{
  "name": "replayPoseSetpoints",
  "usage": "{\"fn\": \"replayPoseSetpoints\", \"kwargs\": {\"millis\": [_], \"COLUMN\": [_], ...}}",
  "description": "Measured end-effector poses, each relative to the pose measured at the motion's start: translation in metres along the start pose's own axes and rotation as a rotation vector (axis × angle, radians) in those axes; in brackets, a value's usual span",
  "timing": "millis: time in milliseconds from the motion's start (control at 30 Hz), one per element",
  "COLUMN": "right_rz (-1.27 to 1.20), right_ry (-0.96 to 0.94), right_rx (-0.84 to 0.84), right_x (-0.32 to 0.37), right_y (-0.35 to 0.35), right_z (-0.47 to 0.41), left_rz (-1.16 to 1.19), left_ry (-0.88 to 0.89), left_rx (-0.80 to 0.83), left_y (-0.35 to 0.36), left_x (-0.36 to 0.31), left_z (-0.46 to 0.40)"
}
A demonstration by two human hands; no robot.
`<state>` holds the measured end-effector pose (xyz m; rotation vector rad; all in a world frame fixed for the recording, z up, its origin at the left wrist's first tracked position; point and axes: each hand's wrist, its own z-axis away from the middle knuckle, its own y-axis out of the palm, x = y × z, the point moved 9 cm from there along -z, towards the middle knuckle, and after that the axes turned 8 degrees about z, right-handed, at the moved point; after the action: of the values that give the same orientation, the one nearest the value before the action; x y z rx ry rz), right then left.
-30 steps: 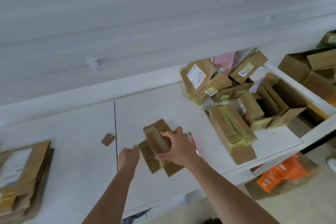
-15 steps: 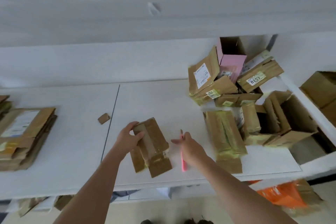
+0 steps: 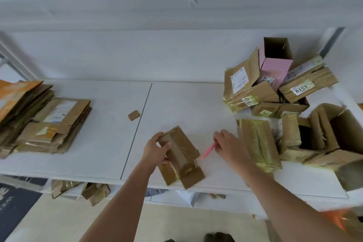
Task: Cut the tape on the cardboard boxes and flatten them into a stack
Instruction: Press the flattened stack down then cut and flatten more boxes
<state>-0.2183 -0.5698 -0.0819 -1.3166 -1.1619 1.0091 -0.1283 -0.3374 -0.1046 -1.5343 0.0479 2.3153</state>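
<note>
Soft, even daylight is seen throughout; shadows are faint. Wide-angle bending is shown at the edges, and slight blur is noted overall.

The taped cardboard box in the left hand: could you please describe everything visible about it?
The taped cardboard box is small, brown and oblong, with glossy clear tape running along its top face and around its near end. Two flaps splay out at that end. It lies angled on the white table, near the front edge. The left hand grips its far end; nothing else touches it.
</note>
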Motion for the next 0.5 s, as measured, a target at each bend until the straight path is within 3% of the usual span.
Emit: {"fn": "replayPoseSetpoints", "kwargs": {"millis": [100, 200, 400, 500], "right_rz": [-0.042, 0.069, 0.191, 0.148], "right_ry": [0.009, -0.059, -0.05, -0.001], "right_rx": [-0.218, -0.317, -0.207, -0.23], "right_x": [0.004, 0.023, 0.021, 0.003], "right_y": [-0.037, -0.062, -0.048, -0.044], "right_z": [-0.003, -0.01, -0.017, -0.012], "left_rz": [0.011, 0.019, 0.062, 0.082], "left_ry": [-0.041, -0.072, -0.063, -0.077], "left_rx": [0.03, 0.051, 0.036, 0.028], "left_y": [0.0, 0.0, -0.003, -0.006], "left_x": [0.0, 0.001, 0.004, 0.005], "left_z": [0.0, 0.0, 0.001, 0.002]}}
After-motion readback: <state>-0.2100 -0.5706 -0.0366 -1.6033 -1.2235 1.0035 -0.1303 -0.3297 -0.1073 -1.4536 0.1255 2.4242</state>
